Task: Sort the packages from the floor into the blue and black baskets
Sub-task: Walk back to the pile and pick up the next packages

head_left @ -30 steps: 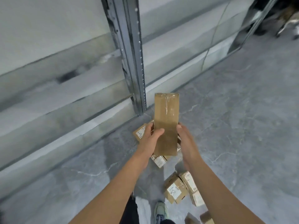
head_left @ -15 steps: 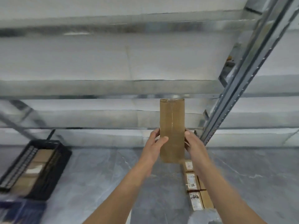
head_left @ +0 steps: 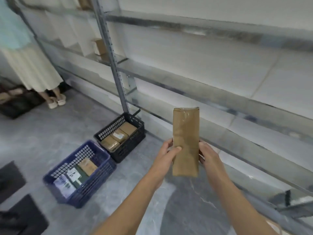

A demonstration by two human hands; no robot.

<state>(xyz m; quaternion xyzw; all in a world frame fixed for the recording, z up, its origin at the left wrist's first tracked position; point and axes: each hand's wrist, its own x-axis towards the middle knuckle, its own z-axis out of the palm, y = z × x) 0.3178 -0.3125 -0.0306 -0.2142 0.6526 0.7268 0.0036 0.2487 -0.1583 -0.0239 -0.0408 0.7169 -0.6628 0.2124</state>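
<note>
I hold a long, narrow brown package (head_left: 185, 133) upright in front of me, taped along its length. My left hand (head_left: 166, 153) grips its left edge and my right hand (head_left: 207, 155) its right edge, both near the lower half. To the left on the floor stands the black basket (head_left: 138, 131) with three brown boxes inside. In front of it, nearer me, is the blue basket (head_left: 101, 175) holding labelled packages and a brown box.
A metal shelving rack (head_left: 116, 65) runs along the wall behind the baskets, with boxes on higher shelves. Another person (head_left: 32, 68) in a pale skirt stands at the far left. Dark mats (head_left: 15, 209) lie at the lower left. Grey floor spreads between.
My view has swung left from the pile of packages on the floor to the two baskets. The package stays upright in both hands.
</note>
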